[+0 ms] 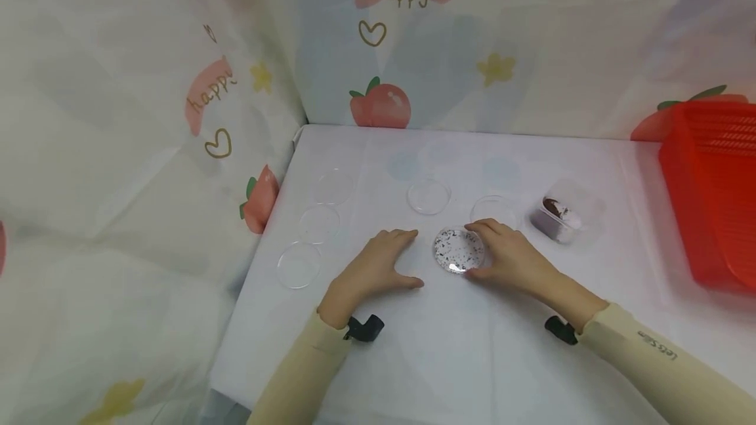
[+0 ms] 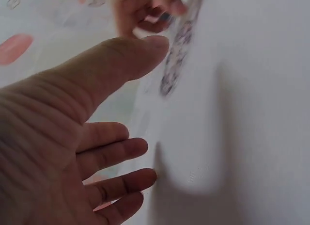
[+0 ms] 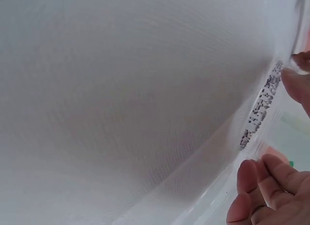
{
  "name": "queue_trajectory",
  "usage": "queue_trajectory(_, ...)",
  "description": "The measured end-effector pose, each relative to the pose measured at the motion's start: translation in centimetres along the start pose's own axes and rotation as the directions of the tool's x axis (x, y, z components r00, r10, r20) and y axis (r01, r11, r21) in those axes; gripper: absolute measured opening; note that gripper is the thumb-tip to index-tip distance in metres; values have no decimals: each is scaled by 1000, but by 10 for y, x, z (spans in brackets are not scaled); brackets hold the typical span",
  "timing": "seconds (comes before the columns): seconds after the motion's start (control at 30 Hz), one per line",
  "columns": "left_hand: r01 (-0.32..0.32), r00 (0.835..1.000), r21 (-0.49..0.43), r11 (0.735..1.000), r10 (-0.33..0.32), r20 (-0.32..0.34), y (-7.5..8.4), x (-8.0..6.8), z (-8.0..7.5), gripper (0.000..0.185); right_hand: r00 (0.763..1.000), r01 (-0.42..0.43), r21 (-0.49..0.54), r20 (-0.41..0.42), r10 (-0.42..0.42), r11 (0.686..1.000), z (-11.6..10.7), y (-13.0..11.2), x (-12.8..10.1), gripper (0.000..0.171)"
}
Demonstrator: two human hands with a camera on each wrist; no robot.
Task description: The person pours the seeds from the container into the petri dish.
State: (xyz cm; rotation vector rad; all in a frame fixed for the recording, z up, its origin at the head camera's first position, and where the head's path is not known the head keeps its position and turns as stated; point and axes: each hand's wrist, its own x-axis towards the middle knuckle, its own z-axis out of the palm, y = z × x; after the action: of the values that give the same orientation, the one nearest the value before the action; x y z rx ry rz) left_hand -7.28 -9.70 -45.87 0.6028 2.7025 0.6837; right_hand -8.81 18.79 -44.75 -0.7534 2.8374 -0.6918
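A round clear petri dish (image 1: 459, 250), scattered with dark specks, lies on the white-covered table. My right hand (image 1: 512, 261) curves around its right side, thumb at the near rim and fingertips at the far rim. In the right wrist view the dish (image 3: 261, 106) shows edge-on between the thumb (image 3: 296, 87) and the fingers (image 3: 266, 186). My left hand (image 1: 378, 264) hovers left of the dish, its thumb and fingers spread apart with nothing between them. From the left wrist, the speckled dish (image 2: 179, 55) appears beyond the left thumb (image 2: 121, 55).
Three clear round dishes stand in a row at the left, the nearest dish (image 1: 298, 265) closest to my left arm. Another clear dish (image 1: 428, 197) is farther back, and one more dish (image 1: 496, 211) sits behind my right hand. At right are a clear tub (image 1: 558, 218) and a red basket (image 1: 679, 169).
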Motion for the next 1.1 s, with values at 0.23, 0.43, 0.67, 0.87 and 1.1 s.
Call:
queue_trajectory(0.23, 125, 981, -41, 991, -130, -146, -37, -50, -28, 100, 1000, -17, 3, 13, 17, 1000, 0, 0, -1, 83)
queue_trajectory(0.43, 208, 944, -33, 978, -210, -254, -69, -87, -54, 102, 1000, -24, 10, 12, 24, 1000, 2, 0, -1, 83)
queue_trajectory(0.67, 359, 916, 17, 933, -349, -198, -90, -107, -56, 112, 1000, -17, 10, 3, 17, 1000, 1, -1, -2, 82)
queue_trajectory(0.87, 433, 890, 15, 901, -425, -167, -93, -110, -52, 114, 1000, -21, 3, 2, 21, 1000, 0, 0, -1, 82)
queue_trajectory(1.1, 449, 884, 56, 892, -435, -171, -94, -109, -52, 103, 999, -32, -3, 7, 32, 999, -1, -1, 0, 83)
